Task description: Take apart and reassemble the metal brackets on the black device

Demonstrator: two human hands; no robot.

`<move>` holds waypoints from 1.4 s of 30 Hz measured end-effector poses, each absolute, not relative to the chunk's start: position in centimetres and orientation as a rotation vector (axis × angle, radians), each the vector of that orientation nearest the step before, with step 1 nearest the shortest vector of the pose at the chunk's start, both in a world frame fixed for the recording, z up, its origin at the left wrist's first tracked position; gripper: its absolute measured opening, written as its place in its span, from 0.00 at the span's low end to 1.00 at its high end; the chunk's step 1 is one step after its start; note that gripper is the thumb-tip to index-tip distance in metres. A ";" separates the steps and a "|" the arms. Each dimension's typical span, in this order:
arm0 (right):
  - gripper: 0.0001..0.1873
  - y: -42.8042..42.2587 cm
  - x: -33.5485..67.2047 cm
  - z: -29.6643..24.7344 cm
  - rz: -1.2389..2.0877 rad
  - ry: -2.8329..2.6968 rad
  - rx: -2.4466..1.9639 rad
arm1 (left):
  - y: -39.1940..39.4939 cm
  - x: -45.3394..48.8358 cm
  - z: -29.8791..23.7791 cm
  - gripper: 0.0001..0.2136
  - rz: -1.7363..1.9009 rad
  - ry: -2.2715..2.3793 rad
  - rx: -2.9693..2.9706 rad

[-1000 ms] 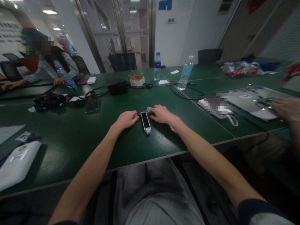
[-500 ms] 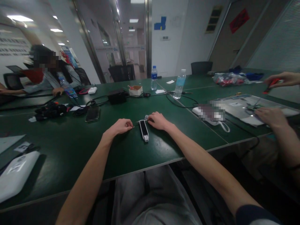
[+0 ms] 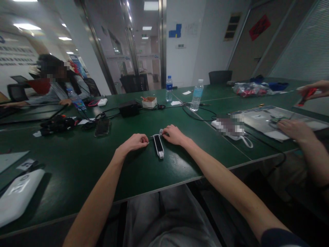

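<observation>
Left hand [image 3: 134, 141] rests curled on the green bench [image 3: 77, 161], fingertips pinched, maybe on something tiny. Right hand [image 3: 174, 134] touches the far end of a slim black-and-white gadget [image 3: 158, 145] lying flat between both hands. Water bottles [image 3: 196, 95] stand beyond.

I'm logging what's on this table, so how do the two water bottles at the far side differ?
The left bottle has a blue cap and a dark blue label; the right bottle has a white cap and a pale label. The left one stands farther back, the right one nearer the black cables. Both are clear, upright and capped.
</observation>
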State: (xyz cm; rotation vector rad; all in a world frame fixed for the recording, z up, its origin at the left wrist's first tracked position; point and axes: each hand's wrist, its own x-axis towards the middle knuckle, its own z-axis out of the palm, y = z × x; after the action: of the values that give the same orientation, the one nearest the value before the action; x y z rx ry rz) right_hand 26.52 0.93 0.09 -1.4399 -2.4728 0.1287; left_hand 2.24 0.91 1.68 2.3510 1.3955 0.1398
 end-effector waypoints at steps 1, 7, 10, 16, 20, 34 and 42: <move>0.12 1.0 26.5 0.0 0.128 -2.471 -1.437 | 0.9 2.3 1.6 0.10 0.134 1.407 2.341; 0.11 1.4 26.5 -0.7 0.117 -2.464 -1.391 | 1.1 2.5 1.0 0.10 0.186 1.502 2.403; 0.11 1.8 27.1 -0.6 0.096 -2.434 -1.406 | 1.2 2.6 0.7 0.10 0.270 1.612 2.429; 0.14 2.6 29.9 0.5 -0.071 -2.137 -1.651 | 1.3 2.9 0.3 0.11 0.567 1.703 2.284; 0.14 2.7 31.3 0.8 -0.125 -2.049 -1.748 | 1.2 3.1 0.2 0.10 0.595 1.662 2.234; 0.13 3.3 31.8 0.1 0.022 -2.242 -1.697 | 1.8 1.3 0.6 0.10 0.278 1.609 2.577; 0.12 3.8 30.7 -0.7 0.102 -2.360 -1.585 | 1.6 1.1 0.9 0.10 0.246 1.647 2.539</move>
State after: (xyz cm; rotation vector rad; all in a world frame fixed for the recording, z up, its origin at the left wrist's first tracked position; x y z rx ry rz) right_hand 30.66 3.76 -0.67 -1.5848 -2.3601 0.1017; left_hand 1.10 1.63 0.86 2.5394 1.6466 0.2460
